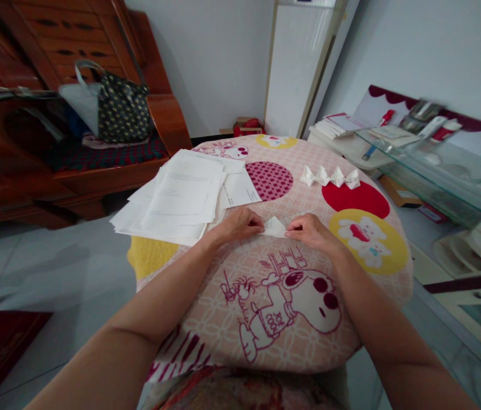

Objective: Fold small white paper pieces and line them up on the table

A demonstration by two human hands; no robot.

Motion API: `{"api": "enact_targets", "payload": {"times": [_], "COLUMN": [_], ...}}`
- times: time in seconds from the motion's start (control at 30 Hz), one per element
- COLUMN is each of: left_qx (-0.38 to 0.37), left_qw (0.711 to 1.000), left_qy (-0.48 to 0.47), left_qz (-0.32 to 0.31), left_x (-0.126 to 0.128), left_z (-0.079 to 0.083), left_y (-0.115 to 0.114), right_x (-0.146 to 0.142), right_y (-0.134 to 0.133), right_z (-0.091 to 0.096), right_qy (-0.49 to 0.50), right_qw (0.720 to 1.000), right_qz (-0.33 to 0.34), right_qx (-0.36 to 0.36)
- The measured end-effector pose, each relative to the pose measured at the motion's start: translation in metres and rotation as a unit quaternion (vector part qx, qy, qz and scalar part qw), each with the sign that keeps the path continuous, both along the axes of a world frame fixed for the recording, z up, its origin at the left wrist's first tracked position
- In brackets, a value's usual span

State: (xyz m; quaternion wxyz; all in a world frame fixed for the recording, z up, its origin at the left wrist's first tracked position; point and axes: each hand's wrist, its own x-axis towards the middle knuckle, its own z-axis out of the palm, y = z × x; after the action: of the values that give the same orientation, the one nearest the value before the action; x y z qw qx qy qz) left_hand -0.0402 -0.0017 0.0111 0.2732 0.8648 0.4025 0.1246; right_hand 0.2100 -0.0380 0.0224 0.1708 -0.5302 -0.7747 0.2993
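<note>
Between my two hands is a small piece of folded white paper (275, 226), its peak pointing away from me. My left hand (242, 223) pinches its left corner, and my right hand (307, 229) pinches the right one; both sets of fingers are closed. Beyond my right hand, several small folded paper shapes (329, 177) stand in a row on the patterned tablecloth (231, 319). A loose stack of white printed sheets (180, 191) lies to the left, close to my left hand.
Along the right stands a glass-topped shelf unit (440, 176) holding papers and small items. A wooden bench (107, 171) with a dark patterned bag (123, 109) is at the back left. A tall white cabinet (297, 62) rises behind the round table.
</note>
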Motion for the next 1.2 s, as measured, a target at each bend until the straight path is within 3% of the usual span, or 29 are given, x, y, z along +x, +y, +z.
{"api": "enact_targets", "payload": {"times": [0.3,0.57,0.87,1.2], "left_qx": [-0.047,-0.023,0.032,0.051], "left_qw": [0.997,0.995,0.994,0.992], "left_qy": [-0.018,-0.020,0.046,0.082], "left_qz": [0.057,0.091,0.092,0.081], "left_x": [0.002,0.004,0.008,0.008], "left_z": [0.001,-0.006,-0.006,-0.003], "left_y": [0.001,0.003,0.001,0.000], "right_x": [0.006,-0.003,-0.006,-0.004], "right_y": [-0.002,-0.003,-0.002,0.002], "right_z": [0.008,0.007,0.003,-0.002], "right_qy": [-0.015,-0.059,-0.076,-0.074], "right_qw": [0.996,0.995,0.995,0.995], "right_qz": [-0.036,-0.073,-0.060,-0.068], "right_qx": [-0.078,-0.023,0.029,0.021]}}
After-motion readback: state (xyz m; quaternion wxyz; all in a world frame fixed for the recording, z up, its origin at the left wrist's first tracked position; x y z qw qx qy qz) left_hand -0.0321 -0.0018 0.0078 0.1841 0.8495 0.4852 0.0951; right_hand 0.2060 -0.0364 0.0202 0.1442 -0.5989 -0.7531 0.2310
